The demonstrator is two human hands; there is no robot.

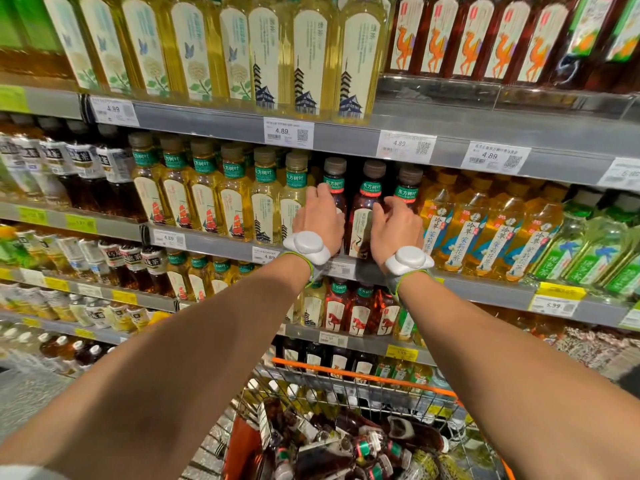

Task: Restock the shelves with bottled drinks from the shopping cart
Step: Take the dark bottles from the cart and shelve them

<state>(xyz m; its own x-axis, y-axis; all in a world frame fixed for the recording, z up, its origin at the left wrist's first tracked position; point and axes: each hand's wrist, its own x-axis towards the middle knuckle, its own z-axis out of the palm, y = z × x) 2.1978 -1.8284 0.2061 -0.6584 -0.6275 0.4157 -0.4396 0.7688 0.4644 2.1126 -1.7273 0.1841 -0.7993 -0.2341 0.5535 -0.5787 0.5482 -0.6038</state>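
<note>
- Placing step: seating dark tea bottles on the shelf beside yellow teas.
- Gripping the leftmost bottle with the left hand, fingers curled round; clasping, seemingly, the rightmost bottle with the right hand.
- Next: releasing cleanly, then reaching into the shopping cart below.
</note>
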